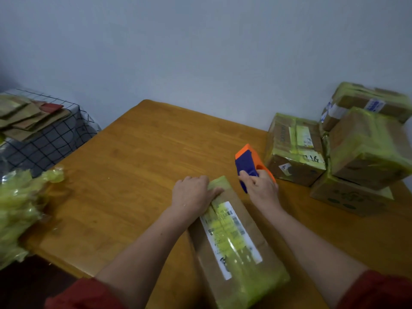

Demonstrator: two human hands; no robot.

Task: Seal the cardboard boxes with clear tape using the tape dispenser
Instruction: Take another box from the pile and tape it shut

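The right hand (260,188) was clenched round the orange-and-blue tape dispenser (247,162), holding it just past the far right corner of the long cardboard box (234,241). The left hand (194,192) lay palm-down on the far end of that box, pressing rather than clutching as far as I could see. The box lay lengthwise on the table (133,157), between the two forearms.

The trouble I would have expected was at the cut. I could not make out a strip running from the dispenser to the box. If one did, a crooked pull could tear the film raggedly or lift the end under the left palm. The box was narrow and light-looking, so a sideways tug might also have skidded it on the smooth varnished wood. Thin film of that kind folds onto itself readily.

The box was plain brown board, its top glossy under yellowish clear tape laid over a white shipping label (229,233). The dispenser was hard plastic, wedge-shaped. Beyond the right hand stood taped boxes (296,150), stacked and equally shiny. Well out from the left hand sat a crumpled wad of yellowish film (17,208), and farther off lay flattened cardboard (29,117) on a checked cloth (55,141).
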